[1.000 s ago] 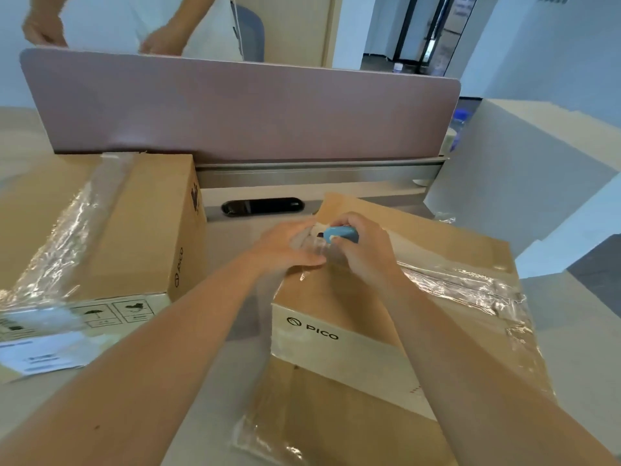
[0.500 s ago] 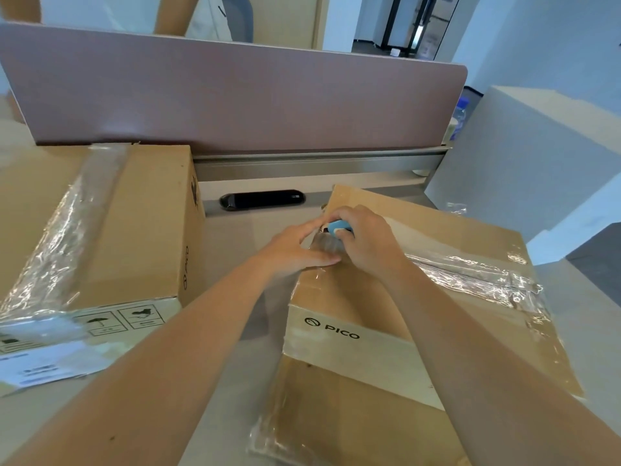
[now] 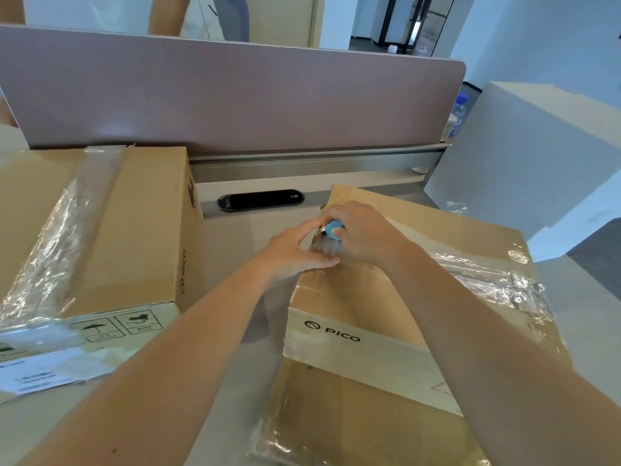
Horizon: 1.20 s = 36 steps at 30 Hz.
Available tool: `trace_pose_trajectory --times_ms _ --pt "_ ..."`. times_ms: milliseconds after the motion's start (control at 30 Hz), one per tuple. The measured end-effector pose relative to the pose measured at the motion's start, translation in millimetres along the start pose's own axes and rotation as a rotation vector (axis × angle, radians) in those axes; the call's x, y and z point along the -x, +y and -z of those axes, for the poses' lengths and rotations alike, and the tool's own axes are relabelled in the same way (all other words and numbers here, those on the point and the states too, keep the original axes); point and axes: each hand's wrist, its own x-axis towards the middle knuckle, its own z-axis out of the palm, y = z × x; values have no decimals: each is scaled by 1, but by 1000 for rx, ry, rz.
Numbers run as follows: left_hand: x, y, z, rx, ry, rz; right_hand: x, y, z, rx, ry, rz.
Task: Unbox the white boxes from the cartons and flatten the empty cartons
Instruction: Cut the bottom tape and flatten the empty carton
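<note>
A brown taped carton marked PICO lies on the desk in front of me, its top seam covered with clear tape. My right hand grips a small blue cutter at the carton's far left corner. My left hand rests on the carton's left edge beside the cutter, fingers straight. A second sealed PICO carton with clear tape stands at the left. No white boxes are visible.
A pink desk divider runs across the back, with a black cable slot below it. A large white block stands at the right. Another person stands behind the divider. A water bottle is at the far right.
My view has shifted slightly. Both hands stay at the carton's far left corner, with the cutter a little further towards the corner edge.
</note>
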Motion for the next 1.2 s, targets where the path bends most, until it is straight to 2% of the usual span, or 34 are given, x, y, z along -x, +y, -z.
trace_pose_trajectory --times_ms 733,1200 --pt "-2 -4 -3 -55 -21 58 23 4 10 199 -29 43" --pt "-2 -3 -4 -28 -24 36 43 29 22 189 -76 -70"
